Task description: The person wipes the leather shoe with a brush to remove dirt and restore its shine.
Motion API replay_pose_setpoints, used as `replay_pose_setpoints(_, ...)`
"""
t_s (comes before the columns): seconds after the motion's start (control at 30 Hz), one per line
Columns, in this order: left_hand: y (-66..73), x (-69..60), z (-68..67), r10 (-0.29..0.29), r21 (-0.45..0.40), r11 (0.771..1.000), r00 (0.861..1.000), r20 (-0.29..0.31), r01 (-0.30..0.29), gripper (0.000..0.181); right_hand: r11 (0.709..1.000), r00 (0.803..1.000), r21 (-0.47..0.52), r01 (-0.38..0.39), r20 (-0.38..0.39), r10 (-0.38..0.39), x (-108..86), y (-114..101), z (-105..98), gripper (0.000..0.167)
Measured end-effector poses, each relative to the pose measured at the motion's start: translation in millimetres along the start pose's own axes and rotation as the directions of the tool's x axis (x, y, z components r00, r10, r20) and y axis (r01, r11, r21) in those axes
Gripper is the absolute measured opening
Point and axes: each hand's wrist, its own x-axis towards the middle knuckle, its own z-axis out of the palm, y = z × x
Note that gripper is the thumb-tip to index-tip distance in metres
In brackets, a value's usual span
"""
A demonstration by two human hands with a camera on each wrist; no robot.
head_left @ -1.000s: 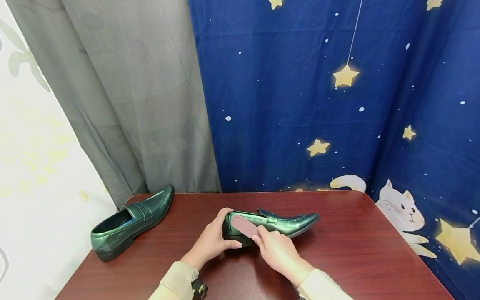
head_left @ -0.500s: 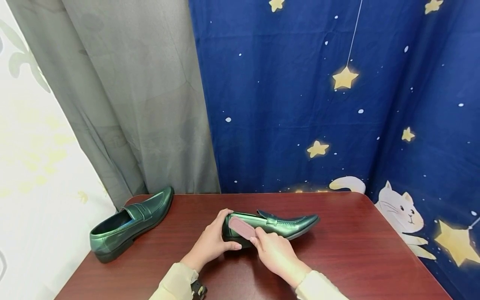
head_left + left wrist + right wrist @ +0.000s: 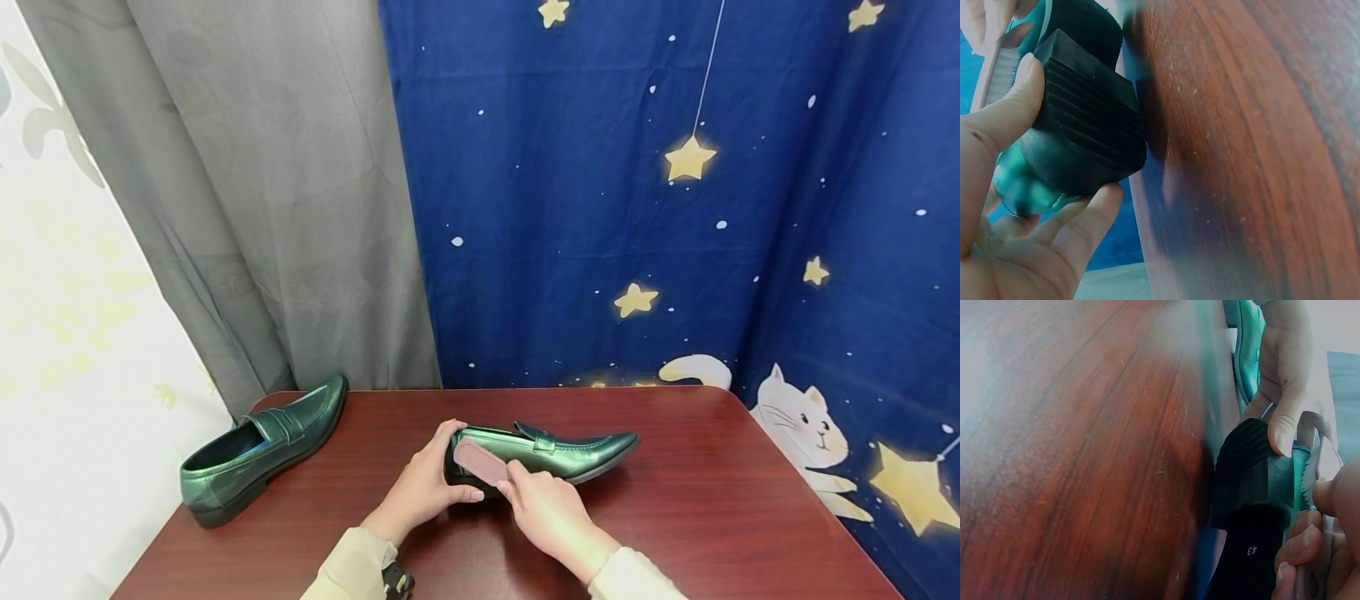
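Observation:
A shiny green loafer (image 3: 581, 455) lies tilted on the table, toe to the right. My left hand (image 3: 422, 487) grips it round the heel, the thumb on the side nearer me. In the left wrist view the black ridged heel (image 3: 1088, 115) shows between thumb and fingers. My right hand (image 3: 553, 515) holds a pink-backed brush (image 3: 480, 462) by its handle. Its white bristles (image 3: 1308, 478) face the shoe's side by the heel, at or very near the green surface. The number 43 is on the sole (image 3: 1244, 562).
The matching green loafer (image 3: 258, 450) stands at the table's left edge, toe pointing to the back. A reddish-brown wooden table (image 3: 712, 483) lies under everything. Behind it hang a grey curtain (image 3: 300, 208) and a blue starry curtain (image 3: 555, 208).
The brush and my right hand have shifted slightly left and down along the loafer's heel side. My left hand keeps its hold, and the loafer stays in place.

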Motion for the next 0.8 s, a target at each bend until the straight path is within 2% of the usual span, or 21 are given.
replay_pose_setpoints(0.43, -1.9, 0.3, 0.3, 0.020, -0.010, 1.000, 1.000, 0.000, -0.020, 0.100, 0.994, 0.993, -0.082, 0.068, -0.086, -0.075, -6.2, 4, 10, 0.023)
replay_pose_setpoints(0.8, -0.8, 0.6, 0.8, 0.015, -0.003, 1.000, 1.000, -0.005, -0.015, 0.100, 0.984, 0.985, -0.142, 0.106, -0.119, -0.124, -12.3, 9, 6, 0.024)
